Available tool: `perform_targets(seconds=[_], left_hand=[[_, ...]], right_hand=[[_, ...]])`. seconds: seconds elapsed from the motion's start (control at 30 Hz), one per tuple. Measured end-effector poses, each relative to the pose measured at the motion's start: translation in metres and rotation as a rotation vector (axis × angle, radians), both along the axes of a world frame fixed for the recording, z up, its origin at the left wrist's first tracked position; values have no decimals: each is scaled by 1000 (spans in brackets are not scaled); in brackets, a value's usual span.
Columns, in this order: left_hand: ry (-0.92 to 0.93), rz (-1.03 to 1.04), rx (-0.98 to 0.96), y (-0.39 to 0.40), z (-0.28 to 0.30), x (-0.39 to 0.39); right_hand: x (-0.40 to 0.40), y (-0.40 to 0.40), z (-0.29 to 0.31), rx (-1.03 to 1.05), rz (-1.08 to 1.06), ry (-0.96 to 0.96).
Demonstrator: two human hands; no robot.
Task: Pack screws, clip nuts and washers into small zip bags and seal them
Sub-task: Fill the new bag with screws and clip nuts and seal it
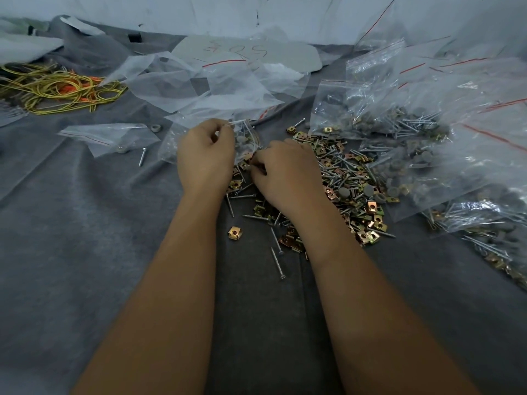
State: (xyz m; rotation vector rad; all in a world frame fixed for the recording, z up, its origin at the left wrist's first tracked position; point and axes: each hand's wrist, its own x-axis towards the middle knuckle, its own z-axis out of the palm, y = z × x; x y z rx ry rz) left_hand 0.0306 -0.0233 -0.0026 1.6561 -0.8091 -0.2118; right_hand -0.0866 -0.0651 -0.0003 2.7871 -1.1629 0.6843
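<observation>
My left hand (pixel 205 155) pinches the top edge of a small clear zip bag (pixel 246 138) that holds a few grey washers and clip nuts. My right hand (pixel 285 173) is curled at the bag's mouth, fingertips closed on small parts that I cannot make out. Under and right of that hand lies a loose pile of screws, brass clip nuts and grey washers (pixel 350 181). A single clip nut (pixel 235 232) and two screws (pixel 278 262) lie nearer to me on the grey cloth.
Several filled zip bags (pixel 427 129) are heaped at the right. Empty clear bags (pixel 216 78) lie behind the hands, one more (pixel 108 136) at the left beside a stray screw (pixel 142 156). Yellow and orange rubber bands (pixel 60 88) sit far left.
</observation>
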Motion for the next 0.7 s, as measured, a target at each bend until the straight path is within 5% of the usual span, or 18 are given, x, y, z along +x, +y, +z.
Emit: perform_targets(seconds=[0.5,0.7], left_hand=[[-7,-14,-6,-1,1,-3],[-114,-26,69,-3,-2,0]], right_hand=[[7,0,-1,44,-2,-20],[-5,-4,8,125,-123,-271]])
